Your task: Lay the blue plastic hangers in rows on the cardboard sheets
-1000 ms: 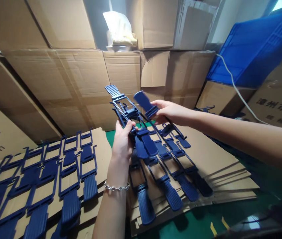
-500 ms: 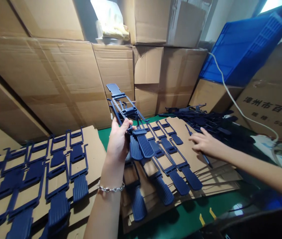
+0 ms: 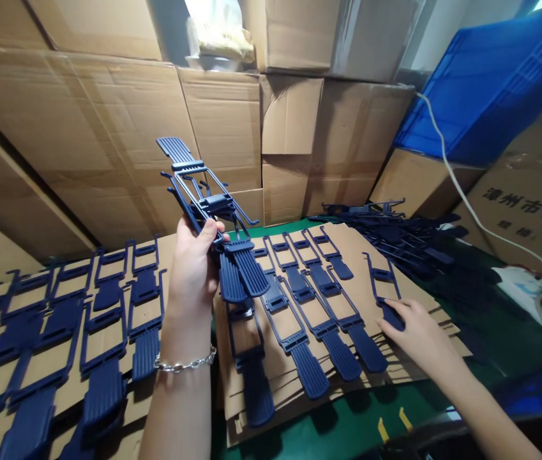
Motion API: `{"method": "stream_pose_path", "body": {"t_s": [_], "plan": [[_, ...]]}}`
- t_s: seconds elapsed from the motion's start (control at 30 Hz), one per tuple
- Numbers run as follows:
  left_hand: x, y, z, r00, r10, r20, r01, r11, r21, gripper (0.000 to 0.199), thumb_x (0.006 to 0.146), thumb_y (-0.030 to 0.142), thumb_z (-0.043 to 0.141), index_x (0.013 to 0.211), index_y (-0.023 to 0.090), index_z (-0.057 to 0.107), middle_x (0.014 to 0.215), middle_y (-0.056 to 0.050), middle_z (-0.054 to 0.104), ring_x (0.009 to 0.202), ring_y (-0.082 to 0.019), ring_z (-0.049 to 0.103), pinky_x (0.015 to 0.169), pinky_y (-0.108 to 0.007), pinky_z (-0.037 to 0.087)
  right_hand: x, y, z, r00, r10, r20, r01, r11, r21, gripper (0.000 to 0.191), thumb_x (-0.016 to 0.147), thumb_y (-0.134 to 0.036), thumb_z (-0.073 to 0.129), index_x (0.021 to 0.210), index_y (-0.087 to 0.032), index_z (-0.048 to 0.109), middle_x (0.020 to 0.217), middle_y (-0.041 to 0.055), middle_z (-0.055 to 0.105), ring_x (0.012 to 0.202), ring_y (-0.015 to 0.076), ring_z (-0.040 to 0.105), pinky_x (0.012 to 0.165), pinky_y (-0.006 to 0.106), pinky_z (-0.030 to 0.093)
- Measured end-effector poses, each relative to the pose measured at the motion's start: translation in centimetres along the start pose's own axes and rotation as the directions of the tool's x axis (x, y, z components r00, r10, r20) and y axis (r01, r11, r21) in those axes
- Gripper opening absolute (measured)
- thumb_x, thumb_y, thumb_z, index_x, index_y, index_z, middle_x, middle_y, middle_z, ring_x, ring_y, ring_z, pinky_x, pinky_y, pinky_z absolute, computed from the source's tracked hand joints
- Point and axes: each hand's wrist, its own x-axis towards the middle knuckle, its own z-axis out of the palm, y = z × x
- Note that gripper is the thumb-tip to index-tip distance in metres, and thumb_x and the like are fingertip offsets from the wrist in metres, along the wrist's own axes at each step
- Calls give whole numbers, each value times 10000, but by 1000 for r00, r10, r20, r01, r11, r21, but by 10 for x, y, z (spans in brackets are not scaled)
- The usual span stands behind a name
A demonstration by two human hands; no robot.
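My left hand (image 3: 196,255) is closed round several dark blue plastic frames (image 3: 216,204) with ribbed paddle ends, held up over the cardboard. My right hand (image 3: 409,326) has its fingers on the paddle end of one blue frame (image 3: 383,281), which lies flat on the right part of the stacked cardboard sheets (image 3: 354,255). Between my hands, more frames (image 3: 338,338) lie in two rows on the same sheets, paddles toward me. The underside of my right fingers is partly hidden.
More blue frames (image 3: 108,332) lie on cardboard at the left. A tangled pile of dark frames (image 3: 395,230) is at the back right. Cardboard boxes (image 3: 223,115) form a wall behind. A blue crate (image 3: 472,96), a white cable (image 3: 447,160) and a plastic bag (image 3: 534,300) are at the right.
My right hand has moved down and toward me. The frame it held edge-on now lies flat on the cardboard. My left hand and its frames have shifted left in the view.
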Motion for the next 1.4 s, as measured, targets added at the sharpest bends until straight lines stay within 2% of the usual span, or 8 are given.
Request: {"method": "stream_pose_path", "body": {"t_s": [0.17, 0.37, 0.47, 0.63, 0.93, 1.13, 1.3, 1.4], "plan": [[0, 1, -1, 1000, 1, 2, -1, 1000, 26, 228, 771, 163, 637, 931, 201, 479, 668, 32, 543, 509, -71, 535, 456, -161, 446, 2, 6, 6, 992, 82, -98, -79, 996, 34, 480, 709, -339, 447, 1081, -91, 619, 1027, 152, 616, 931, 273, 606, 807, 369, 497], [1, 1, -4, 999, 22, 34, -23, 999, 32, 280, 750, 183, 667, 963, 203, 487, 682, 25, 557, 518, -76, 541, 464, -165, 448, -19, -1, -20, 974, 54, -219, -44, 998, 51, 460, 753, -365, 452, 1153, -167, 564, 1101, 100, 624, 929, 264, 617, 754, 347, 503], [1, 4, -5, 1000, 22, 19, -23, 999, 35, 243, 773, 155, 634, 961, 202, 487, 665, 25, 551, 511, -78, 534, 459, -166, 444, -33, -9, -32, 971, 58, -233, -41, 996, 80, 425, 743, -374, 477, 1126, -211, 562, 1028, 62, 655, 844, 243, 641, 709, 326, 508], [2, 12, -7, 999, 29, -34, -27, 999, 43, 159, 811, 118, 565, 922, 204, 491, 642, 28, 549, 508, -78, 533, 466, -167, 453, -44, -13, -29, 987, 37, -154, -19, 993, 117, 410, 723, -366, 490, 1091, -200, 562, 919, 60, 677, 725, 228, 649, 650, 309, 506], [3, 17, -13, 992, 90, -91, -87, 996, 38, 159, 810, 75, 538, 922, 177, 489, 635, 18, 557, 487, -84, 529, 445, -170, 453, -42, -24, -18, 990, 121, 69, -131, 977, 166, 463, 754, -413, 473, 1172, -221, 526, 786, 30, 675, 608, 222, 637, 536, 302, 483], [6, 15, -16, 995, 85, -58, -83, 996, 31, 168, 785, 105, 576, 905, 188, 494, 653, 11, 554, 495, -87, 536, 446, -167, 454, -34, -26, -16, 981, 124, 146, -143, 982, 125, 539, 777, -427, 443, 1267, -205, 477, 994, 65, 673, 819, 251, 655, 660, 323, 507], [4, 14, -13, 997, 49, -58, -46, 997, 59, 142, 805, 127, 567, 890, 214, 493, 662, 22, 544, 515, -75, 526, 465, -158, 457, -25, -25, -17, 983, 70, 168, -81, 995, 59, 565, 825, -434, 405, 1340, -203, 414, 1026, 82, 669, 802, 250, 658, 636, 329, 507], [2, 15, -13, 1000, 6, 13, -7, 996, 94, 163, 799, 155, 592, 913, 219, 495, 685, 21, 537, 531, -74, 528, 469, -158, 452, -22, -24, -24, 990, 64, 128, -65, 998, 4, 576, 844, -502, 376, 1317, -182, 449, 1086, 107, 648, 830, 273, 652, 628, 357, 512]]}}
